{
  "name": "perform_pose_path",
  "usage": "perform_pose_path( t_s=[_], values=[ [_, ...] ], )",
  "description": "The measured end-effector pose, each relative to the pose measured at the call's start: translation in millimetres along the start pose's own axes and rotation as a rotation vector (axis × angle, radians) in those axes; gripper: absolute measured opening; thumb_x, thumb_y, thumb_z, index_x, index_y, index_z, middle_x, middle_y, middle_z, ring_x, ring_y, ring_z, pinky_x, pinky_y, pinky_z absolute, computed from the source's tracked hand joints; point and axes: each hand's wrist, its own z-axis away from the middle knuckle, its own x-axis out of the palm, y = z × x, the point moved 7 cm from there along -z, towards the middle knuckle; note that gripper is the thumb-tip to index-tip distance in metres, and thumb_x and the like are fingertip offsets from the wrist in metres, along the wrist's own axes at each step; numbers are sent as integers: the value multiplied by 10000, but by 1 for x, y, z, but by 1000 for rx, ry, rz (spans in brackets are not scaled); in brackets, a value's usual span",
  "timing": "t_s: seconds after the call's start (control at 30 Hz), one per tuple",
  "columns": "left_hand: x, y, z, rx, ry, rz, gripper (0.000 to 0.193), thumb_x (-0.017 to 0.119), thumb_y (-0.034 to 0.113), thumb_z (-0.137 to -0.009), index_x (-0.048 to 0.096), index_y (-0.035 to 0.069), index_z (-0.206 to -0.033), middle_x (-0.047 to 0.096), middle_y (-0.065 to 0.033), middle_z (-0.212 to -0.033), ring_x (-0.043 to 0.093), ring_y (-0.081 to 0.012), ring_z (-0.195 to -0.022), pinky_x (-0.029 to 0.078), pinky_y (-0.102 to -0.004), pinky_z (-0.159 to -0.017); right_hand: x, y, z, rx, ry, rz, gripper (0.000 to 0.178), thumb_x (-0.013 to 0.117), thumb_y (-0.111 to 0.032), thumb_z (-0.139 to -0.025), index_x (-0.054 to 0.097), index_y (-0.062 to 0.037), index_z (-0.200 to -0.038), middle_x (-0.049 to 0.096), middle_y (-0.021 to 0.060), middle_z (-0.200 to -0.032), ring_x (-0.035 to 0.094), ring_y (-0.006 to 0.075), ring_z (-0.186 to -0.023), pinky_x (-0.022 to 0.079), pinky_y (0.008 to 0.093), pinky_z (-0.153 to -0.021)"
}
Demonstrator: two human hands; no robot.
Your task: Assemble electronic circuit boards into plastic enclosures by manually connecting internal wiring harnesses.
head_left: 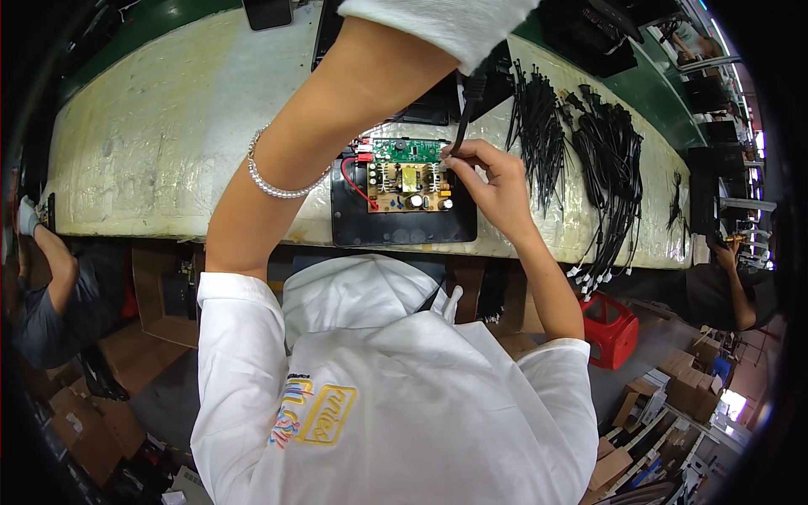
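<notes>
My left arm, with a beaded bracelet (286, 192), reaches up across the bench. White knit cloth (446, 29) covers its far end at the top edge, and the fingers of my left hand are out of sight. My right hand (497, 181) is bare. Its thumb and forefinger pinch the lower end of a black cable (463, 126) at the right edge of a green circuit board (408, 151). Below that lies a tan power board (391, 202) with capacitors, a yellow transformer (410, 179) and a red wire (349, 178). Both boards sit on a black plastic housing (404, 231).
Bundles of black cables (610, 160) with white connectors lie on the right of the bench (151, 168). Black parts stand behind the boards. A red stool (610, 332) is below at right. Co-workers sit at both sides; cardboard boxes (93, 421) stand on the floor.
</notes>
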Motion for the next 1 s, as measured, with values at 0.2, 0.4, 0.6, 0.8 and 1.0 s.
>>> perform_pose_path(
  t_s=[0.2, 0.4, 0.6, 0.8, 1.0],
  values=[
    [4, -7, 1, 34, 425, 390, 520, 451, 209, -972, 377, 41, -1458, 358, -121, -1521, 309, -250, -1414, 195, -417, -1171, 0, 14, 6, 54, 25, -78, 119, 632, 12, -895, 658, 65, -999, 704, 84, -955, 665, 112, -867, 508, 226, -779],
    [23, -12, 16, 116, 1102, -95, 431, 507, 161, -973, 454, -19, -1361, 503, -161, -1370, 485, -246, -1278, 379, -406, -1089, 5, 19, 5, 69, -9, -148, 106, 616, 17, -908, 646, 54, -1002, 692, 81, -980, 657, 116, -901, 511, 235, -814],
    [-19, -29, -5, -297, 998, 277, 383, 524, 138, -970, 479, -30, -1311, 543, -155, -1285, 535, -227, -1196, 440, -388, -1022, 11, 20, 7, 107, -14, -294, 108, 611, 13, -915, 630, 44, -1017, 682, 80, -1024, 650, 114, -932, 504, 232, -845],
    [-44, -45, -20, -693, 845, 650, 335, 541, 116, -968, 504, -40, -1262, 584, -149, -1200, 585, -209, -1115, 501, -369, -956, 1, -3, -1, -116, 39, 40, 70, 663, 18, -847, 678, 22, -915, 661, 82, -919, 637, 168, -868, 492, 269, -781],
    [-62, -38, -49, -957, 628, 1147, 288, 558, 93, -966, 529, -51, -1213, 624, -142, -1115, 636, -190, -1034, 562, -350, -890, -2, -5, 8, -190, 96, 199, 88, 723, -36, -790, 685, 1, -860, 629, 101, -866, 577, 268, -860, 451, 337, -766]
  ],
)
